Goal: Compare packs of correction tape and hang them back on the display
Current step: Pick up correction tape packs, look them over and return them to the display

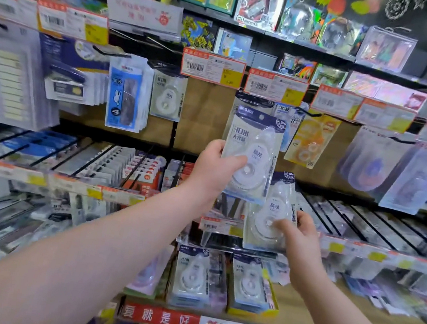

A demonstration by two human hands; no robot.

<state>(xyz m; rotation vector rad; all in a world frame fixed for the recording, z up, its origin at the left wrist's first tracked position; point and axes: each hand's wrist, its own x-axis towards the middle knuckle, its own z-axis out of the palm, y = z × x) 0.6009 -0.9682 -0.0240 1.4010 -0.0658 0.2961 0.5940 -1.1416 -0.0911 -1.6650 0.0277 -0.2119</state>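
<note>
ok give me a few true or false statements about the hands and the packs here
1. Each hand holds one pack of correction tape. True: the left hand grips the upper pack, and the right hand grips the lower pack.
2. The pack in the left hand is lower than the one in the right. False: it is held higher, and the two overlap slightly.
3. An orange pack hangs to the left of the held packs. False: the orange pack hangs to their right.
4. A blue pack with a rabbit on it hangs further left on the display. True: the blue pack is there.
</note>
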